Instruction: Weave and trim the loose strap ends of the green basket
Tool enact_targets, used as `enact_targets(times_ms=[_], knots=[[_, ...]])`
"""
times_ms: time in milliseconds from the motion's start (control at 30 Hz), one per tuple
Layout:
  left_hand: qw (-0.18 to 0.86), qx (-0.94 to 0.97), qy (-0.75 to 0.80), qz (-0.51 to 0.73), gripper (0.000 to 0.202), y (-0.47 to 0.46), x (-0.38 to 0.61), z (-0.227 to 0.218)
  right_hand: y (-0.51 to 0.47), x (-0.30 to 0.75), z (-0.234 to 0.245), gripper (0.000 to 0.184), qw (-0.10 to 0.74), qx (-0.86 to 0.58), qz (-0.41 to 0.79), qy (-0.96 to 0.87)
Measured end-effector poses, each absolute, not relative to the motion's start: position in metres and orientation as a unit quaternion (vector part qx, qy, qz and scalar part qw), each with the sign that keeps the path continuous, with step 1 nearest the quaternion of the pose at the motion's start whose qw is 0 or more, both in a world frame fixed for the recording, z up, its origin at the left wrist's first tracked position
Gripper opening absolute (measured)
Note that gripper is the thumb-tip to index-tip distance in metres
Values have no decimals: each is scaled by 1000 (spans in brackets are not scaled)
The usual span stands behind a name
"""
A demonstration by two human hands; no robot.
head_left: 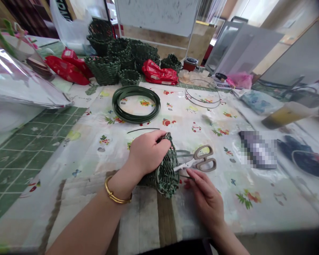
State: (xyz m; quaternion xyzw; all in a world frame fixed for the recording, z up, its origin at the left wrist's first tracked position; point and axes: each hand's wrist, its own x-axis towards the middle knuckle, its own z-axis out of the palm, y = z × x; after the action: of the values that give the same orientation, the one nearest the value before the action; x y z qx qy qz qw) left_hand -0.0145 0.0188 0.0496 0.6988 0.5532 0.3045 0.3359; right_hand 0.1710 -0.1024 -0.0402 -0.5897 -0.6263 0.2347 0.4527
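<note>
At mid-table, small green woven basket [168,179]: tilted on the near part of the floral tablecloth [101,124], between the two hands; hard to tell which way its mouth faces.
Left hand [149,150]: on the basket's 11 o'clock, fingers curled over the edge, thumb pressing the weave; firm clamp.
Right hand [206,193]: at 4 o'clock from the basket, thumb and forefinger pinching a thin dark strip [187,176]; other fingers loosely bent. Can't tell if the strip is woven in yet.
Scissors [204,163]: lying at 2 o'clock, tips just beside the weave, handles pointing away; contact unclear.
Loose strip [143,129]: 11 o'clock, flat on the cloth.
Strip coil [116,104]: farther out at 11, well apart from the hands.
Stacked baskets [103,71]: far side, 11 o'clock.
Handling tips, my judgement: brace the basket so the weave won't twist; pinch the strip close to its end for control, as it likely bends; pull snug without crushing the wall; shift the scissors clear, since their tips sit near the working fingers.
</note>
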Motion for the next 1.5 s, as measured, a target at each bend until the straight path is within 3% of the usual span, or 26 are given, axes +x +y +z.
enact_targets(times_ms=[167,233,333,633,933,1500], knots=[[328,704,558,292,34,16,-13,53,-86,179,-34,39,433,-599,169,-652],[328,704,556,297,33,17,-14,53,-84,182,-31,34,424,-588,148,-673],[336,699,551,308,33,19,-15,49,-77,189,-24,22,339,-530,66,-775],[339,695,550,315,31,20,-16,49,-63,196,0,30,169,-413,-21,-895],[341,702,550,298,30,20,-13,52,-69,196,-6,32,182,-424,-8,-887],[336,698,558,297,29,16,-10,51,-57,191,0,33,122,-326,-47,-936]])
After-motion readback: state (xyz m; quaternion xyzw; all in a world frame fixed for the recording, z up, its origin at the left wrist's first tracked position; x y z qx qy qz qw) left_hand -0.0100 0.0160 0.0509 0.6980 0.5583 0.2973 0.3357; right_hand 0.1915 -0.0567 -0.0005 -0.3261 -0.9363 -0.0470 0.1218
